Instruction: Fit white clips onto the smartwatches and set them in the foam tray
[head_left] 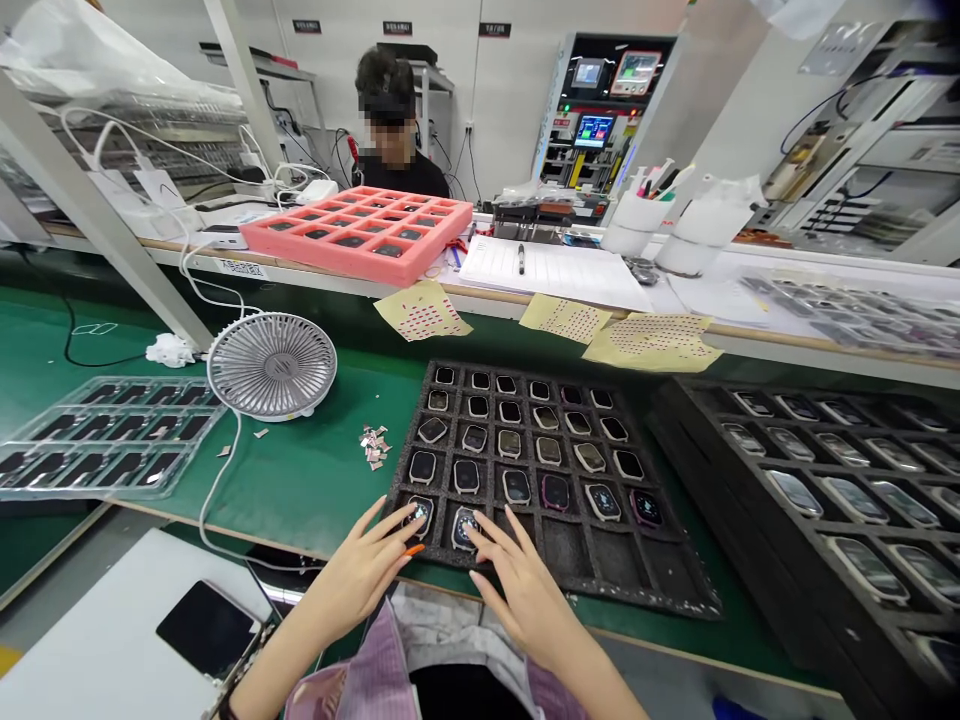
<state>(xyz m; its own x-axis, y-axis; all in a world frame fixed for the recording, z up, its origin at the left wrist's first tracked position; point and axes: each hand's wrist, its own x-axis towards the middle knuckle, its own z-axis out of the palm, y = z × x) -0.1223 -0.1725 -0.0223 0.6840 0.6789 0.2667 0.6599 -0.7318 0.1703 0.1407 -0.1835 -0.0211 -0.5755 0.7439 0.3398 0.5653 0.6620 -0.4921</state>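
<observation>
A black foam tray [566,550] lies before me, with square smartwatches in many of its pockets. My left hand [367,565] has its fingers stretched out, one fingertip on the lit screen of a smartwatch [421,520] in the front left pocket. A small orange piece [415,550] shows at the tip of its lower finger; what it is I cannot make out. In the pocket to the right is another lit smartwatch [459,538], touched by my right hand [517,575] with a fingertip while its other fingers are spread. Both watches are partly covered by my fingers.
A fan [272,365] and a clear tray of dark parts [112,430] stand left, near small scraps [374,447]. Stacked black trays [750,520] sit right. On the shelf are a pink foam tray [420,262] and papers [547,268]. A person [390,150] sits beyond.
</observation>
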